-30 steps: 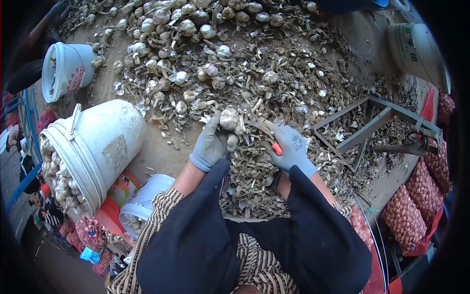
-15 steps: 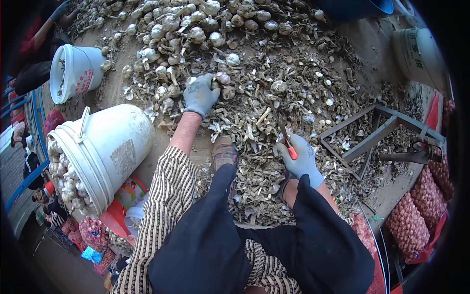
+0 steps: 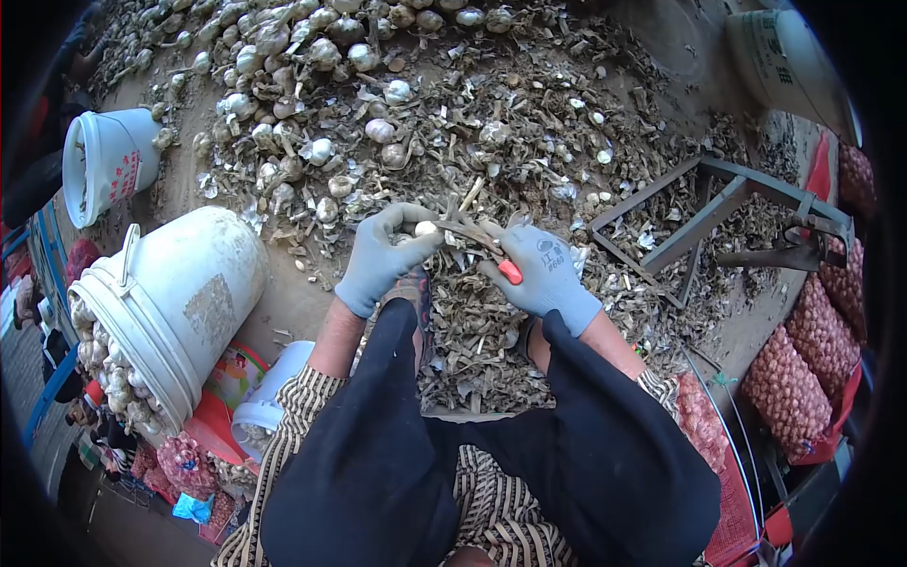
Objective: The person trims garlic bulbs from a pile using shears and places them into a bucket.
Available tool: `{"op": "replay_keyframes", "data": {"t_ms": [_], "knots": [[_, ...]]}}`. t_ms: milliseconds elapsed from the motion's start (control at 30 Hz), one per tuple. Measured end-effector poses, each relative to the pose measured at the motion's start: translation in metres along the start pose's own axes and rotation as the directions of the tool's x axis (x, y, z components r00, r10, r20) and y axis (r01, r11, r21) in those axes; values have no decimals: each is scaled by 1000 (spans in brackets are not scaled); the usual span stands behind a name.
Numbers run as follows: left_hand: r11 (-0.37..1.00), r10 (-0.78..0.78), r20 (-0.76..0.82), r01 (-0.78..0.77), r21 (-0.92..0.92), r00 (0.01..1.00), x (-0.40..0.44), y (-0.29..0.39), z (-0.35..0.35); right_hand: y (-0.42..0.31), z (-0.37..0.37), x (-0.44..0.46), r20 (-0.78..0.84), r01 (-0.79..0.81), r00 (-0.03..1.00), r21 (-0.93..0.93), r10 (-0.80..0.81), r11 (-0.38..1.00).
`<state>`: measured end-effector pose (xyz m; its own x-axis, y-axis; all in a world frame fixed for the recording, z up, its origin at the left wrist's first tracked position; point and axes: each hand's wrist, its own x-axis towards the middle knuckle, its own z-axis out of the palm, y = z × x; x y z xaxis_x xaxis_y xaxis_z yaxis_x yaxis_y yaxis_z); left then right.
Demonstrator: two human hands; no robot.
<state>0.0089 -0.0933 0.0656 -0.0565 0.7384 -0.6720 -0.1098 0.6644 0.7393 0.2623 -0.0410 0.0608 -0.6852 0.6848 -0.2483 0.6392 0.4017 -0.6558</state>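
Left grip [image 3: 389, 253] pinched on garlic [image 3: 427, 230], right grip [image 3: 546, 269] clamped on cutter [image 3: 510, 272]. Scraps [image 3: 477, 354] below, bucket [image 3: 222, 265] left of me, frame [image 3: 697, 227] right.

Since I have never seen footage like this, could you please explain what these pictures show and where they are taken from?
No machine is involved: this is human handwork, filmed by one head-worn camera looking forward and down. The grey-gloved left hand has what looks like a small, pale, round garlic bulb in its grip; the grey-gloved right hand holds a dark metal tool with a red handle. Dry brown stems and peelings cover much of the pale brown surface, with whole, pale garlic bulbs farther off. On the left is a large white plastic bucket holding bulbs.
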Motion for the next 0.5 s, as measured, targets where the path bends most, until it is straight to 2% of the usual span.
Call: {"op": "replay_keyframes", "data": {"t_ms": [67,100,167,200,233,267,300,333,367,400,433,467,500], "knots": [[962,196,53,-203,185,979,5,-8,-5,0,1,-1,63,9,998,-3,-8,1000],[969,159,68,-169,181,985,3,1,-7,1,4,-1,59,-11,998,105,5,994],[992,83,42,-86,87,996,7,-8,-15,-4,6,-10,47,-232,972,356,231,905],[1000,15,43,-16,12,999,5,-5,-19,-1,5,-7,83,-311,948,422,306,852],[987,29,26,-24,-161,999,6,-6,-25,4,1,-5,113,-370,928,392,355,842],[943,39,4,-35,-330,999,6,-7,-33,4,0,-7,110,-425,898,462,425,778],[916,10,-7,-12,-400,1000,8,-3,-45,12,6,-9,110,-441,890,454,442,774],[933,14,-33,-25,-360,999,15,-4,-62,14,11,-9,68,-384,912,486,404,785],[943,65,-239,-138,-304,969,16,-11,-66,17,14,-13,56,-355,925,470,375,808],[972,113,-315,-171,-162,942,24,-13,-79,12,10,-14,47,-333,936,448,350,830],[975,218,-308,-223,20,926,32,-14,-92,15,12,-16,60,-321,945,373,323,870],[903,336,-320,-207,376,886,43,-24,-111,16,15,-17,43,-302,951,350,307,887],[516,706,-143,-364,776,694,70,-47,-138,16,15,-17,82,-342,938,395,338,853]]}}
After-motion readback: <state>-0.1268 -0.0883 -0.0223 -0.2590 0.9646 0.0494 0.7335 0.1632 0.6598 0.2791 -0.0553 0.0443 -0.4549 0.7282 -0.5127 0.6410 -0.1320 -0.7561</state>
